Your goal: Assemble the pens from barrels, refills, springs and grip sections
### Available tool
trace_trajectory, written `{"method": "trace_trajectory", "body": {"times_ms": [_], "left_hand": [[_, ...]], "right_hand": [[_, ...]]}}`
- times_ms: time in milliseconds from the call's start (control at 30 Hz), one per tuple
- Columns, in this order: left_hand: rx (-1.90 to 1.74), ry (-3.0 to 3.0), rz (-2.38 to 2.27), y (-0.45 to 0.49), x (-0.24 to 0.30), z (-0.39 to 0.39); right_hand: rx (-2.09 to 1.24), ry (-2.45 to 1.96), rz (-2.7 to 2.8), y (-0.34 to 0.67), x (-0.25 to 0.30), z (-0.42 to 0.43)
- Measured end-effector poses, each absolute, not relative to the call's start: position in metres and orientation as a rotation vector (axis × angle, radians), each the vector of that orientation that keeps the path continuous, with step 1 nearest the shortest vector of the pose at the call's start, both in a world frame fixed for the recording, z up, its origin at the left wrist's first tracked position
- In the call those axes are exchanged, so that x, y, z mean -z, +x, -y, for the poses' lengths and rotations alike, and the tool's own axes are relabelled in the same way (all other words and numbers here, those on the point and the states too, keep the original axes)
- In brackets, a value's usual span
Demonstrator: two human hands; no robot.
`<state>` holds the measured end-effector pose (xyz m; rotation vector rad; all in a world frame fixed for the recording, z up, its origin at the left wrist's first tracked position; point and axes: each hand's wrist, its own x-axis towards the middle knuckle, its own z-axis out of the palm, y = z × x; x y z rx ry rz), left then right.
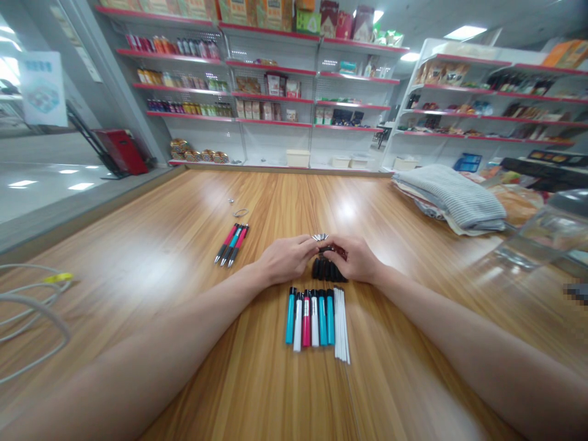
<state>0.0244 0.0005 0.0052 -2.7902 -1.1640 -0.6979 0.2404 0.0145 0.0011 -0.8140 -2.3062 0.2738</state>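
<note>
My left hand point(285, 257) and my right hand point(356, 258) meet at the middle of the wooden table point(184, 257), fingers pinched together around a small dark pen part point(327, 249). Silver pen tips point(320, 236) lie just beyond the fingertips. A cluster of black pen grips point(327, 269) sits under and between the hands. Nearer to me lies a row of several teal, white and red pen barrels point(310, 315), with white refill tubes point(341, 331) at their right. Three assembled pens point(232, 244), red and teal, lie to the left of my left hand.
Small metal springs point(239, 212) lie beyond the assembled pens. A white cable point(32, 306) loops at the left edge. Folded grey cloth point(452, 199) and a clear container point(546, 236) sit at the right. Shop shelves point(275, 92) with goods stand behind the table.
</note>
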Motion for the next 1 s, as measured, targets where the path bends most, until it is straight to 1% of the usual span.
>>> {"method": "trace_trajectory", "body": {"times_ms": [133,267,433,600,1000], "left_hand": [[0.730,-2.821,1.156,0.0244,-0.0059,0.0001],[0.674,-2.773,1.166,0.0253,-0.0070,0.0006],[0.736,-2.804,1.177,0.0257,-0.0073,0.0015],[0.668,-2.775,1.163,0.0256,-0.0071,0.0013],[0.643,-2.797,1.143,0.0263,-0.0102,0.0027]], "right_hand": [[-0.201,-0.804,2.347,0.2398,-0.0043,-0.0138],[-0.225,-0.825,2.336,0.2400,-0.0069,-0.0115],[-0.180,-0.815,2.361,0.2409,-0.0057,-0.0126],[-0.155,-0.832,2.386,0.2418,-0.0050,-0.0142],[-0.068,-0.802,2.427,0.2413,-0.0069,-0.0143]]}}
